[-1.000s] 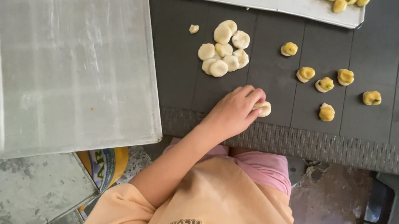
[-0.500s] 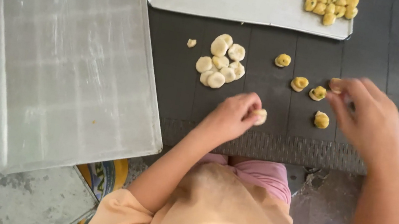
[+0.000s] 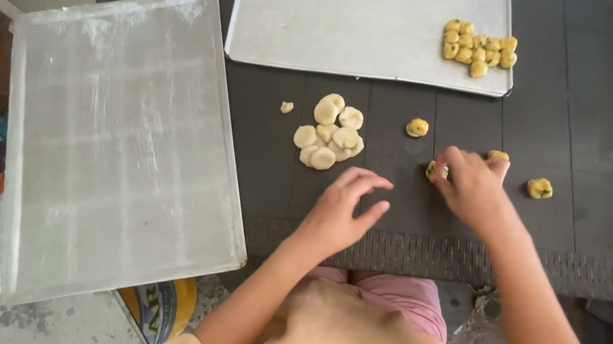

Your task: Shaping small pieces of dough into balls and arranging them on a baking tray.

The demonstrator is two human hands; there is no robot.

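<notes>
Right hand (image 3: 472, 190) fingers curled, pinching a yellow dough piece (image 3: 433, 169) on the dark table (image 3: 577, 143); left hand (image 3: 340, 209) spread open, empty, just below the pale dough pile (image 3: 330, 132).

My left hand (image 3: 342, 207) hovers palm down, fingers spread and curled, pointing toward 1 o'clock. My right hand (image 3: 470, 187) reaches toward 11 o'clock, fingers bent together, forearm running back toward 5 o'clock.
</notes>
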